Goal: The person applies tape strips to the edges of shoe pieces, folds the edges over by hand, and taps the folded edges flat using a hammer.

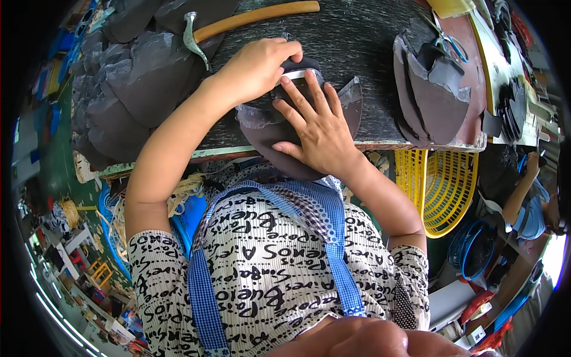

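A dark brown curved piece of leather-like sheet (270, 140) lies at the table's near edge and overhangs it. A white strip (297, 76) crosses its narrow far part, with a small dark flap (306, 63) just beyond. My left hand (256, 66) is closed, its curled fingers on the flap's left end; the fingertips are partly hidden. My right hand (321, 128) lies flat with fingers spread, pressing on the piece, its longest fingertips at the white strip. Beyond my left hand rests a hammer (256, 21) with a wooden handle and a curved metal head.
Overlapping dark cut pieces (143, 83) cover the table's left side. To the right lies another stack of pieces (431, 98), beside blue-handled scissors (455, 47). A yellow plastic basket (449, 193) stands below the table's right edge. Farther right, another person's arm (520, 190) is visible.
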Demonstrator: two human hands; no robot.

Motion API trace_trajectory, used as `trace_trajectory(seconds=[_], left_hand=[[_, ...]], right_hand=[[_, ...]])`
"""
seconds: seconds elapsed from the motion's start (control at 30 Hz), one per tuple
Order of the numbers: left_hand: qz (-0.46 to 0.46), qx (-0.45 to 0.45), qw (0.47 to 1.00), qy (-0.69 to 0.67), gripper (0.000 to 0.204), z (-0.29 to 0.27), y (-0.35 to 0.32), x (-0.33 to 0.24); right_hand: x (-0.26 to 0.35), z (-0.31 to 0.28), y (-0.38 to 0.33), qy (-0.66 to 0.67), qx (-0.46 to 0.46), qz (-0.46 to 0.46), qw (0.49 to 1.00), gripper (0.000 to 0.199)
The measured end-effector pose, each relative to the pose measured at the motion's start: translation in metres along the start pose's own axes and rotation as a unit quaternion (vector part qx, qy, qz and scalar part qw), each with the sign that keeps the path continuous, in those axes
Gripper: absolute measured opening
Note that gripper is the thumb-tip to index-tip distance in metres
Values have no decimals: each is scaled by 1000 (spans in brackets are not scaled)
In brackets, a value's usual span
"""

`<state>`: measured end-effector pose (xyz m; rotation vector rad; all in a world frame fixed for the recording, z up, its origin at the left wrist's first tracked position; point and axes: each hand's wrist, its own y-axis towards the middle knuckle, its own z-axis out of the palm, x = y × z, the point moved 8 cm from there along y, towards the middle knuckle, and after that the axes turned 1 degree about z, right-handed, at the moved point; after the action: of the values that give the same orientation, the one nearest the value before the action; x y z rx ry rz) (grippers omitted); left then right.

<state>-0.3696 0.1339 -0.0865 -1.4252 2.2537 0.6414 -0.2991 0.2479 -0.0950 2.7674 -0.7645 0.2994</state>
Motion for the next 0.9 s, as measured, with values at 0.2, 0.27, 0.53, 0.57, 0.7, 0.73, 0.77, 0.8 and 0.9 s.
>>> trace_trajectory(seconds=[0.2, 0.27, 0.53, 0.57, 0.7, 0.73, 0.77, 0.8, 0.9], left_hand=[[-93, -104, 988, -64, 45, -24, -27, -26], [-80, -120, 989, -23, 43, -4, -43, -14], [-64, -146, 985, 66, 47, 0, -48, -31], [-49, -131, 985, 105, 48, 4, -48, -37], [-19, -106, 958, 266, 37, 16, -51, -53], [-36, -34, 941, 335, 40, 26, -50, -55], [-39, -30, 942, 331, 40, 26, -54, -61], [-19, 7, 914, 406, 42, 32, -57, -68], [-11, 59, 879, 473, 51, 44, -64, -68]], right_hand=[[-4, 0, 6, -28, -33, 11, 999, 59], [-22, -20, 7, 56, -100, 2, 993, 57], [-56, -19, 12, 53, -160, -51, 984, 42], [-54, -19, 12, 56, -157, -52, 985, 42], [-47, -23, 12, 13, -140, -54, 989, 36], [-46, -22, 12, 2, -122, -61, 991, 37], [-47, -26, 11, 6, -117, -60, 991, 37], [-48, -31, 10, -15, -97, -63, 993, 37], [-40, -27, 9, -79, -29, -22, 996, 56]])
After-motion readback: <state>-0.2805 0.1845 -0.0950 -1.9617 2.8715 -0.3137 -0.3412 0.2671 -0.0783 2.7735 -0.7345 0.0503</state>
